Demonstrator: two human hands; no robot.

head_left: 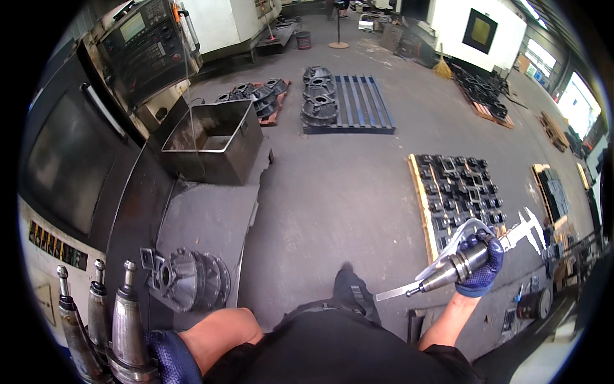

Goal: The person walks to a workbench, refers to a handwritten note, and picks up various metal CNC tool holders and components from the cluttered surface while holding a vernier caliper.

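My right hand (481, 262), in a dark blue glove, is closed round a tapered metal tool holder (441, 275), its pull stud pointing left. The same hand grips a caliper (526, 234); its jaws stick out to the right and its beam end shows past the stud. A see-through, pale-rimmed piece (455, 240) lies against the tool holder; its kind is unclear. At the lower left my gloved left hand (171, 358) is beside several upright tool holders (128, 326), studs up. Its fingers are hidden behind them, so its grip does not show.
A machine with a control panel (141, 48) stands left. Beside it are an open metal bin (240, 137) and a cast housing (192, 278) on a grey ledge. Ahead lies a blue pallet (364, 105) with castings; to the right, a pallet of black parts (457, 192).
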